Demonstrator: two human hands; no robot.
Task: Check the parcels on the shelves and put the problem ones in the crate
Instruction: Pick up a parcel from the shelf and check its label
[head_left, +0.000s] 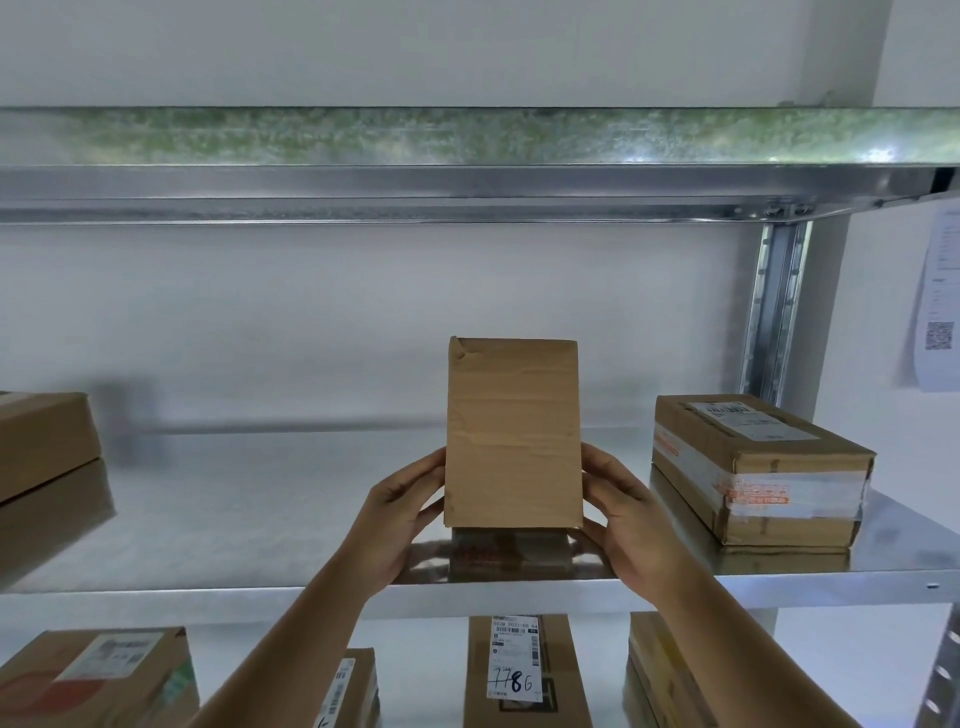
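Note:
A small brown cardboard parcel (513, 431) stands upright on end on the metal shelf (260, 519), its plain taped face towards me and its top left corner creased. My left hand (400, 514) grips its lower left edge and my right hand (626, 519) grips its lower right edge. The parcel's bottom edge is just above or touching the shelf surface, where its reflection shows. No crate is in view.
A taped parcel with a label (758, 467) lies to the right on the same shelf, and another parcel (41, 441) at the left edge. Several labelled parcels, one marked 778G (519, 670), sit on the shelf below. A metal upright (776, 312) stands at right.

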